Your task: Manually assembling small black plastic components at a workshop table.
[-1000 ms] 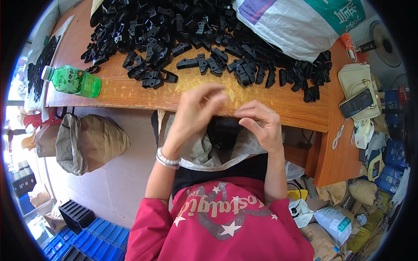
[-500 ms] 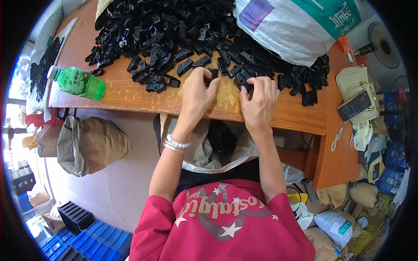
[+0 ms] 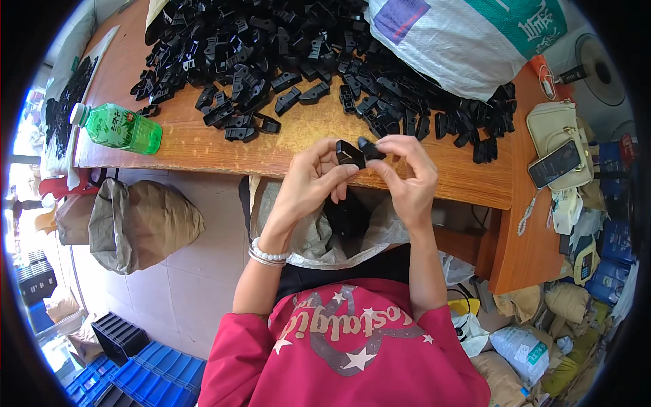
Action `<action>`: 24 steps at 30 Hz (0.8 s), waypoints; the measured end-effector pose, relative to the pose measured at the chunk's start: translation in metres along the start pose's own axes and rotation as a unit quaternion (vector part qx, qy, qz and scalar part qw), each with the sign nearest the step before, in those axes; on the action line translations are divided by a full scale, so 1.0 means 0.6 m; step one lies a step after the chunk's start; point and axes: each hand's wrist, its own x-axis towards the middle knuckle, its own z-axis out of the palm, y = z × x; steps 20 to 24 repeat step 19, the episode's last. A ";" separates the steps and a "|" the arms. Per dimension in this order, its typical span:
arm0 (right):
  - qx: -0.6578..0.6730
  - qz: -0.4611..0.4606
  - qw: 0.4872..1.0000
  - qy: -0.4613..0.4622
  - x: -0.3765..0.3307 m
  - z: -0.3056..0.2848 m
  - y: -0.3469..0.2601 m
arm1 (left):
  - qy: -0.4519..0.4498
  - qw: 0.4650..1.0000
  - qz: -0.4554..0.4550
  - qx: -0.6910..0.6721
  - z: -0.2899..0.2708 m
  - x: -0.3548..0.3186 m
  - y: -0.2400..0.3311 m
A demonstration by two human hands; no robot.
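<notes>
Above the table's front edge my two hands meet, each pinching a small black plastic part. My left hand (image 3: 308, 180) grips a hollow, box-like black plastic housing (image 3: 349, 154) between thumb and fingers. In my right hand (image 3: 410, 173), thumb and forefinger hold a smaller dark plastic piece (image 3: 370, 149) close against that housing; whether they touch or fit together I cannot tell. Beyond my hands, a big heap of similar black plastic parts (image 3: 261, 57) spreads over the wooden table (image 3: 203, 149). Below the table edge hangs an open whitish sack (image 3: 315, 247) with dark contents.
A green bottle (image 3: 125, 129) lies on the left. At the back right a white woven sack (image 3: 447, 47) leans over the heap. A phone (image 3: 555, 165) rests on a cream bag (image 3: 553, 125). Brown sack (image 3: 156, 227) and blue crates (image 3: 159, 370) stand on the floor.
Both hands have drawn back from the heap toward the table edge and come together. My right hand has picked up a piece and brought it to the housing in my left.
</notes>
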 end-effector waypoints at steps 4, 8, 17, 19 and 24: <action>0.037 -0.007 0.999 -0.012 -0.004 0.001 -0.005 | -0.021 0.999 0.017 0.025 0.002 -0.005 0.013; 0.044 -0.020 0.999 -0.003 -0.010 0.005 -0.007 | -0.037 0.998 0.011 0.039 0.002 -0.006 0.016; 0.061 0.054 0.997 -0.005 -0.018 0.014 -0.026 | -0.003 0.992 0.113 0.061 0.020 -0.015 0.015; 0.060 0.111 0.992 -0.030 -0.019 0.012 -0.026 | 0.005 0.990 0.101 0.098 0.023 -0.021 0.016; 0.060 0.111 0.992 -0.030 -0.019 0.012 -0.026 | 0.005 0.990 0.101 0.098 0.023 -0.021 0.016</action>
